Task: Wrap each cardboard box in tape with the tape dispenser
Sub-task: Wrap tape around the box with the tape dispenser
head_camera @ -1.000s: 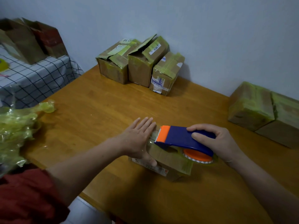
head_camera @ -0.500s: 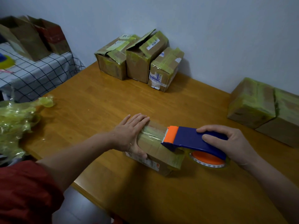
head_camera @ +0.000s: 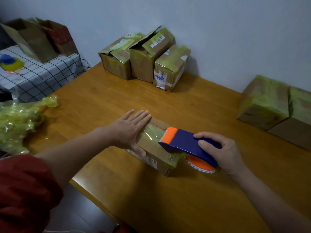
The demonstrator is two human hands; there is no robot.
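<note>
My right hand (head_camera: 223,153) is curled round the blue handle of the tape dispenser (head_camera: 182,142). Its orange nose sits over the top of the cardboard box (head_camera: 149,146), just left of that grip. My left hand (head_camera: 130,132) lies flat with straight fingers, pressing the box's far end.

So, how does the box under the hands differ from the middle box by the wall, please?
The box under the hands lies low and closed; the middle box stands taller, one flap up. The left hand and tape dispenser press the first; the middle box is untouched. Both are taped cardboard.
</note>
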